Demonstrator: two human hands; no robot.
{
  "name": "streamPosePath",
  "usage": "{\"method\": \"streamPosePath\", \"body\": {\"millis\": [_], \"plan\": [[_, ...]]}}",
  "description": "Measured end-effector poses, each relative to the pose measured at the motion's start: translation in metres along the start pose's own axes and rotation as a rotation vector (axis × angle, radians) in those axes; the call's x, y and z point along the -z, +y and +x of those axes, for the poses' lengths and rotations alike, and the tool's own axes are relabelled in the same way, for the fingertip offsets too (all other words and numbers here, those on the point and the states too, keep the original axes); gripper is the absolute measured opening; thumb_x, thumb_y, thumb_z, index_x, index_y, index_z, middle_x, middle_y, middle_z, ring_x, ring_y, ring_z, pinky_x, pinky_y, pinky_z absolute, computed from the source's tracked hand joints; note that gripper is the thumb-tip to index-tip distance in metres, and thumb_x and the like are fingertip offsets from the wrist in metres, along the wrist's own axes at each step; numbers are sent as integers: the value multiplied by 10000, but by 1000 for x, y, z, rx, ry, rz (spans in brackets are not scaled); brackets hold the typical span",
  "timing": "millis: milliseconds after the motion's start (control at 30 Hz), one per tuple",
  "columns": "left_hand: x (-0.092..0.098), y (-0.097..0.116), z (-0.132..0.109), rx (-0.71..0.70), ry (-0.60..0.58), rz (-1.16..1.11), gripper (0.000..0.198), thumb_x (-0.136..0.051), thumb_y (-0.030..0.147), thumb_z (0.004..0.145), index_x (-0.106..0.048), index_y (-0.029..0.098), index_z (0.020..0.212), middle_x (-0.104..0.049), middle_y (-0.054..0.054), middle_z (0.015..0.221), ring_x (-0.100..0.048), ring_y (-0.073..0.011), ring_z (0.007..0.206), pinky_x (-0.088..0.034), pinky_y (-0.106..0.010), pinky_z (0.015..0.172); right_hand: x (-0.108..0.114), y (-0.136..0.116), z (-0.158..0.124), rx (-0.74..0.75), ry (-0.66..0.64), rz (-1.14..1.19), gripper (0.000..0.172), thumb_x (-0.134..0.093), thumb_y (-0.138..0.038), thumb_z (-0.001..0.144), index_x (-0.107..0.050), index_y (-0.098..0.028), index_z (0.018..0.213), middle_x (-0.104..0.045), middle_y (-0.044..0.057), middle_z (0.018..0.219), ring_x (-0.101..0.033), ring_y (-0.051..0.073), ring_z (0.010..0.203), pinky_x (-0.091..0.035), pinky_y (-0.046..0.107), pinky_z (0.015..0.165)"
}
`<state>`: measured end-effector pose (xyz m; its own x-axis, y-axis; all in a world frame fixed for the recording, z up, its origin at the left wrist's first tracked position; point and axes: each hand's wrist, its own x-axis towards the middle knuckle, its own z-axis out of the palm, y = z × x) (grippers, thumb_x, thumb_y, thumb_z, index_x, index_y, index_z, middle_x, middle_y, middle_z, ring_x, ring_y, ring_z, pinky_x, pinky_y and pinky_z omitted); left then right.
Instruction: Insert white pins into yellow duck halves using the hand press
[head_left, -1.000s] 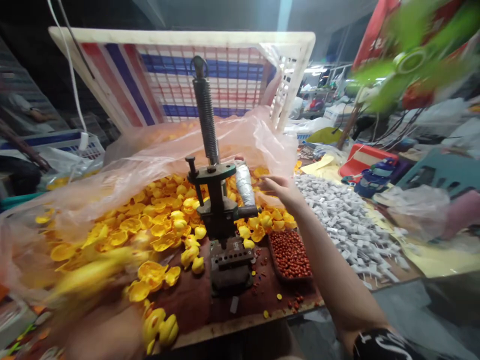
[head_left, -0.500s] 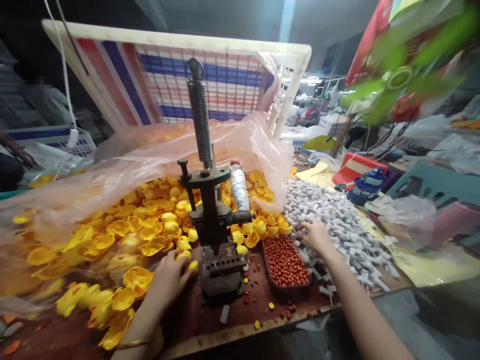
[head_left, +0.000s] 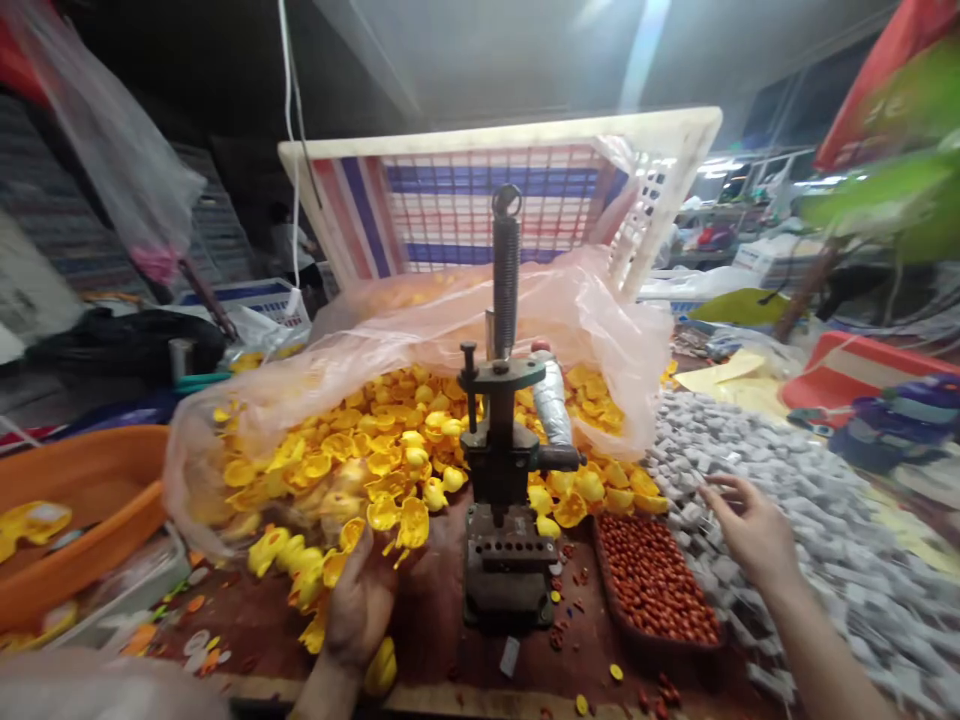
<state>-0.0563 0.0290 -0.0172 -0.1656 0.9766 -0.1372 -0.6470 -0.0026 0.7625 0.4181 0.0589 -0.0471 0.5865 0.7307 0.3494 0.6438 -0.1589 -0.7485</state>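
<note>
My left hand [head_left: 361,600] is closed around a yellow duck-shaped shell piece [head_left: 409,525], left of the press. The hollow inner side of that piece faces up. On the right, my right hand [head_left: 750,525] reaches to the edge of a heap of small grey parts [head_left: 787,470], its fingers bent and touching the heap; whether a part is between them cannot be made out. Between my hands stands a dark metal hand press [head_left: 506,560] with a spring on top and a foil-wrapped handle. Yellow shells [head_left: 300,450] are heaped behind and to the left of it.
A tray of small red-brown beads [head_left: 660,585] stands right of the press. An orange basin [head_left: 82,500] is at the left. Behind rise a pink plastic bag [head_left: 450,310] and a white crate [head_left: 495,130]. A blurred green fan [head_left: 892,200] is at the upper right.
The view has turned left, bringing the orange basin into sight. My left hand has left the small shells beside the press and now holds a yellow shell piece. My right hand stays at the grey heap.
</note>
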Motion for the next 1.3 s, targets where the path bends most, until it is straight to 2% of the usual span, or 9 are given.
{"method": "streamPosePath", "body": {"millis": [167,300,400,567,833,933,1067,1133,1300], "plan": [[-8,-3,-29,230,19,-155,273,-633,223,820,-662,166,1086,-738,-86,977,-663,-288,1010,-486,-505,944,6,-56,-43,82,1,68,552,-493,-590,749,-653,-180,1083,-691,137,906,-652,286,724,-505,423,709],[-20,-15,-44,296,-66,-204,348,-608,221,841,-635,180,1185,-720,-96,1074,-618,-277,1111,-419,-467,1036,-7,-111,-110,112,-324,363,356,-616,-497,763,-676,-202,952,-712,103,881,-674,257,797,-539,350,740],[-29,-16,-47,357,-172,-301,377,-491,321,911,-601,185,1246,-697,-105,1141,-579,-269,1171,-352,-470,1088,-20,-146,-155,276,-473,499,168,-638,-340,786,-687,-198,860,-691,63,827,-659,196,745,-539,282,671],[-42,-12,-53,364,-247,-279,417,-397,297,956,-503,205,1349,-649,-82,1242,-528,-239,1234,-264,-460,1136,-39,-179,-198,609,-380,636,164,-542,-125,836,-674,-209,882,-613,65,892,-619,160,830,-532,258,704],[-55,-18,-73,358,-401,-149,366,-450,320,946,-600,147,1232,-636,-103,1239,-477,-253,1264,-264,-435,1129,-62,-173,-209,900,-187,342,263,-477,-108,874,-708,-228,837,-601,69,919,-563,158,821,-480,258,678],[-58,-19,-75,310,-391,-106,347,-512,330,917,-611,165,1205,-646,-98,1213,-493,-264,1243,-302,-449,1104,-56,-175,-208,818,-279,398,217,-497,-121,862,-691,-218,859,-623,61,873,-577,161,799,-478,269,693],[-59,-24,-75,248,-308,-72,291,-597,323,866,-649,177,1112,-653,-98,1188,-518,-284,1216,-334,-460,1080,-47,-185,-209,333,-563,552,59,-604,-210,798,-623,-177,754,-623,32,731,-585,144,666,-477,235,598],[-60,-26,-76,234,-275,-49,280,-625,320,848,-656,176,1086,-659,-101,1172,-534,-283,1197,-341,-457,1076,-46,-191,-209,143,-620,590,144,-648,-266,762,-574,-179,674,-618,22,674,-574,143,620,-462,229,554],[-63,-31,-78,192,-183,-60,322,-691,319,799,-644,186,1088,-687,-84,1085,-570,-265,1151,-363,-454,1063,-43,-196,-208,95,-623,589,176,-639,-271,732,-521,-188,631,-581,11,635,-531,133,588,-416,223,528]]}}
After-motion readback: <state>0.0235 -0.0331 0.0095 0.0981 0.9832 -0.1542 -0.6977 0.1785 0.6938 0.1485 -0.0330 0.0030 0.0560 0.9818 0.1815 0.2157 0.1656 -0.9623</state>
